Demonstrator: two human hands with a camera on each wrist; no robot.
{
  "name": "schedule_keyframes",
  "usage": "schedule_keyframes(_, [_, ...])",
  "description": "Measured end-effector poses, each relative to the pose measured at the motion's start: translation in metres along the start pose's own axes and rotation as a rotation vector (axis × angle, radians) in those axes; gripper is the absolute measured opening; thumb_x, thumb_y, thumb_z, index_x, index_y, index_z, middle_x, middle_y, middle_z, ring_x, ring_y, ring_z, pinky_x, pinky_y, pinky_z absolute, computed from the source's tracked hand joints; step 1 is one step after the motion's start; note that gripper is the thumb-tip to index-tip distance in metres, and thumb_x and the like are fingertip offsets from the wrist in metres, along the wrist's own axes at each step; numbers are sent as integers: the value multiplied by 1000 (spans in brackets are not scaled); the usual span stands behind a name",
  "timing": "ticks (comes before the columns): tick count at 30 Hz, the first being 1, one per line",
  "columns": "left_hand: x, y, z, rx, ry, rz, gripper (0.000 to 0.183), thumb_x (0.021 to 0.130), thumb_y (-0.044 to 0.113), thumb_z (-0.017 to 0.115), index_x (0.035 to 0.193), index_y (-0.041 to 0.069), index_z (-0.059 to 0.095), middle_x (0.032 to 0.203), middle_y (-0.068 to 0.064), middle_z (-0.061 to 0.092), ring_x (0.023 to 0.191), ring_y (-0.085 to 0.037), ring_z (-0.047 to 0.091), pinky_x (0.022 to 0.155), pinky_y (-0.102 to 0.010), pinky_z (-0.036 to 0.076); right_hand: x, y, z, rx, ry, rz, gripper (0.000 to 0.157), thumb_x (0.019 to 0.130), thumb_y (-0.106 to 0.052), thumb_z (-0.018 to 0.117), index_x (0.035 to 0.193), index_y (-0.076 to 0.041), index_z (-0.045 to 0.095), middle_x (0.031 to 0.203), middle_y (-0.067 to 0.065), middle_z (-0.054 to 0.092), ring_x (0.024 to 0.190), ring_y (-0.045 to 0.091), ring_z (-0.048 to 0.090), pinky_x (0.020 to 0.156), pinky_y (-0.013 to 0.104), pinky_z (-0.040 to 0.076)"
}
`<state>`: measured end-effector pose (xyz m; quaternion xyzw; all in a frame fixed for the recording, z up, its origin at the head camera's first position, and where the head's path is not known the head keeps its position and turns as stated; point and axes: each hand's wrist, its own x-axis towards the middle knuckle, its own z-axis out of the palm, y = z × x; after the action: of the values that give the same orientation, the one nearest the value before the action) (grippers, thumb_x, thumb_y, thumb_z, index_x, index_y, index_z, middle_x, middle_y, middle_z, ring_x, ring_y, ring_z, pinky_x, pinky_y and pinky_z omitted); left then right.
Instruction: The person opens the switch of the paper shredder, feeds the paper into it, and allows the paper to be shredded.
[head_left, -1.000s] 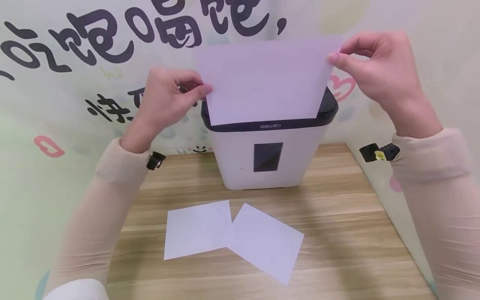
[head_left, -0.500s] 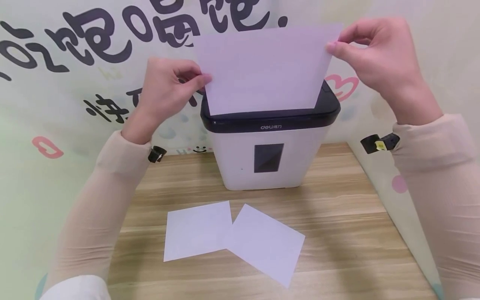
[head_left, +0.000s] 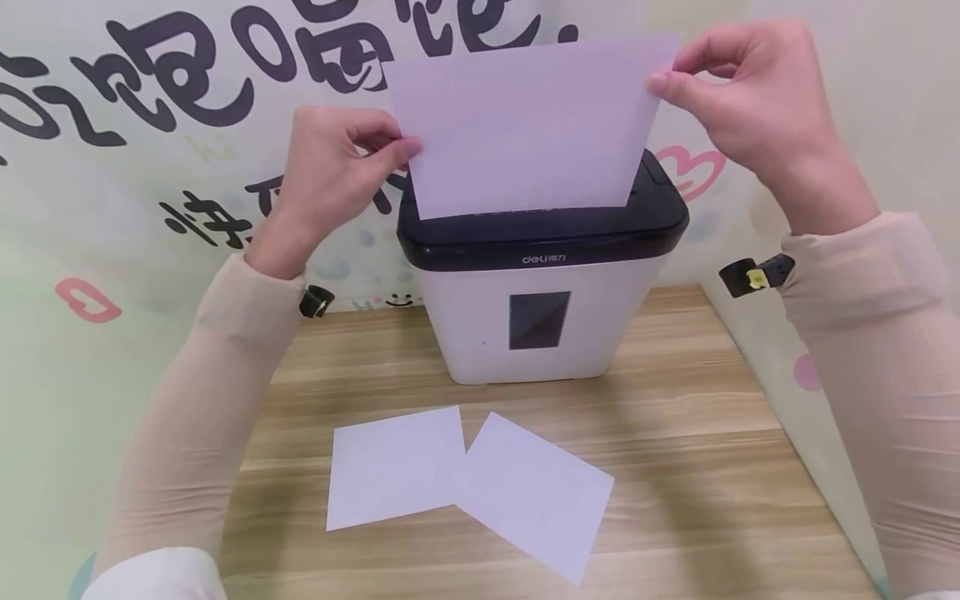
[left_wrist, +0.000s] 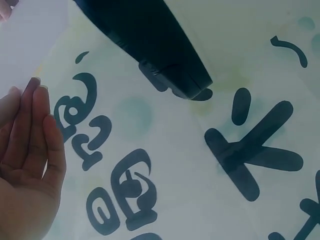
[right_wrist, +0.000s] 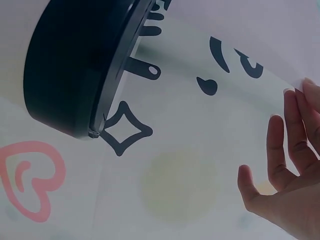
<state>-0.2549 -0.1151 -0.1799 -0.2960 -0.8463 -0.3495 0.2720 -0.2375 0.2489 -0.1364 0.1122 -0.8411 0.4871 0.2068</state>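
Observation:
A sheet of white paper (head_left: 525, 129) is held up over the dark lid (head_left: 480, 242) of a white paper shredder (head_left: 465, 325) in the head view. My left hand (head_left: 345, 158) pinches its left edge between thumb and fingers. Higher up, near the top right corner, my right hand (head_left: 757, 117) pinches the sheet. The paper's lower edge lies across the view of the lid top; whether it touches the lid I cannot tell. Part of the sheet (left_wrist: 35, 35) and the lid (left_wrist: 150, 40) show in the left wrist view, and the lid (right_wrist: 75, 65) also in the right wrist view.
Two smaller white sheets, a left one (head_left: 393, 467) and a right one (head_left: 536, 496), lie on the wooden table (head_left: 675, 467) in front of the shredder, meeting at one corner. A wall (head_left: 150, 242) with painted lettering stands behind, and another wall (head_left: 810, 433) borders the right side.
Both hands have moved up in the head view with the paper. Its lower edge has shifted from the lid's front rim toward the back, so more of the lid top shows.

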Motion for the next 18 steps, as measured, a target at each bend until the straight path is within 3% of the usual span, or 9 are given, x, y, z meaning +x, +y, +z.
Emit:
schedule_keyframes(8, [3,-11,8,14,16,-11,18,91,20,74,88,3,79,78,-8,74,64,6,60,58,-15,43,8,9,5,0,-9,-10,9,84,-13,77,86,-5,80,70,-6,66,81,10,54,102,26,40])
schedule_keyframes(14, [7,-17,13,12,14,-23,16,91,20,74,90,5,80,80,-6,74,65,5,61,59,-14,45,12,13,6,2,-12,20,12,84,-16,79,86,-5,79,72,-6,66,76,13,54,73,23,42])
schedule_keyframes(18, [9,-21,17,-8,11,-23,15,91,19,74,89,5,80,80,-6,75,65,3,62,60,-14,47,16,17,8,-2,-8,18,10,85,-16,79,85,-6,80,71,-7,66,78,11,52,80,23,40])
